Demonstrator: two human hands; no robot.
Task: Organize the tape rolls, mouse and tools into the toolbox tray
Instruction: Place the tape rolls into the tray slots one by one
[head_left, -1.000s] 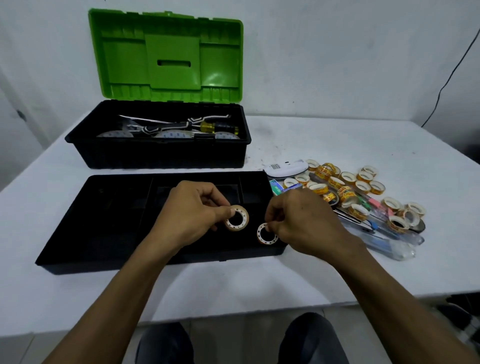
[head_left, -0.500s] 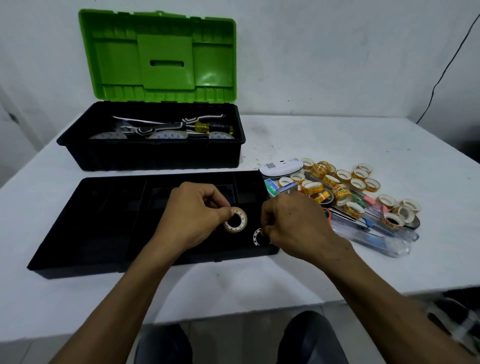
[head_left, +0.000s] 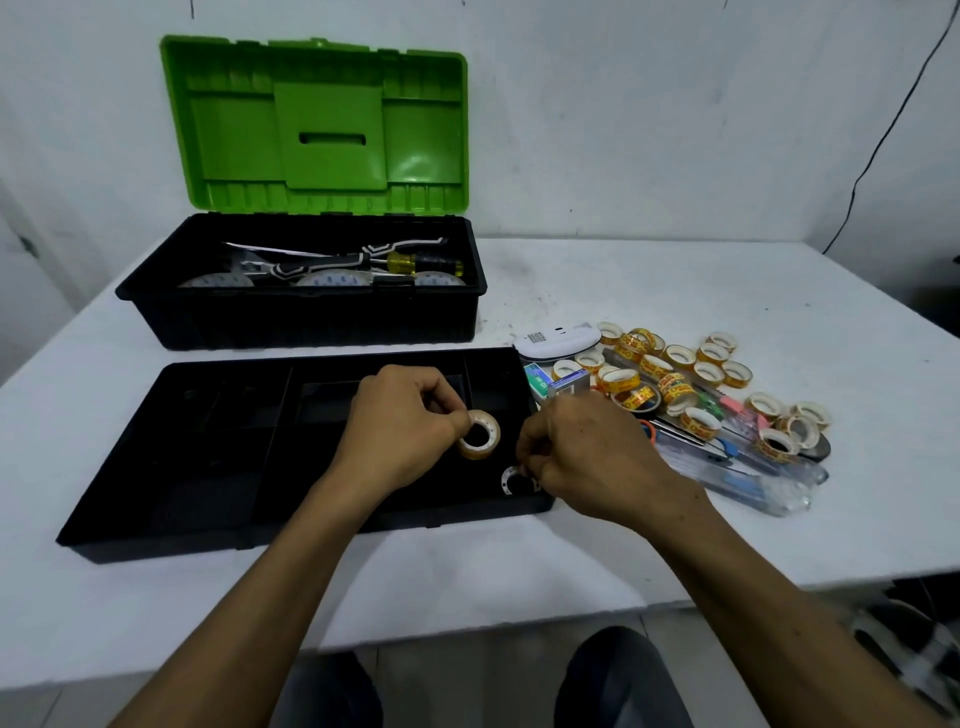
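Observation:
A black toolbox tray (head_left: 171, 499) lies on the white table in front of me. My left hand (head_left: 400, 421) pinches a clear tape roll (head_left: 480, 434) above the tray's right part. My right hand (head_left: 587, 452) holds a second small tape roll (head_left: 511, 478) low in the tray's right compartment; my fingers hide most of that roll. To the right of the tray, several yellow-printed tape rolls (head_left: 675, 374) lie in a pile. A white mouse (head_left: 558, 343) lies at the pile's left end. Tools (head_left: 727, 462) lie under the rolls.
An open toolbox (head_left: 311, 317) with a green lid (head_left: 322, 124) stands behind the tray, holding a yellow-handled screwdriver (head_left: 415, 262) and other tools. A small green box (head_left: 537, 379) sits at the tray's right edge. A black cable (head_left: 883, 135) hangs on the wall.
My right hand has lowered its tape roll deeper into the tray's right compartment. My left hand keeps its roll in about the same place.

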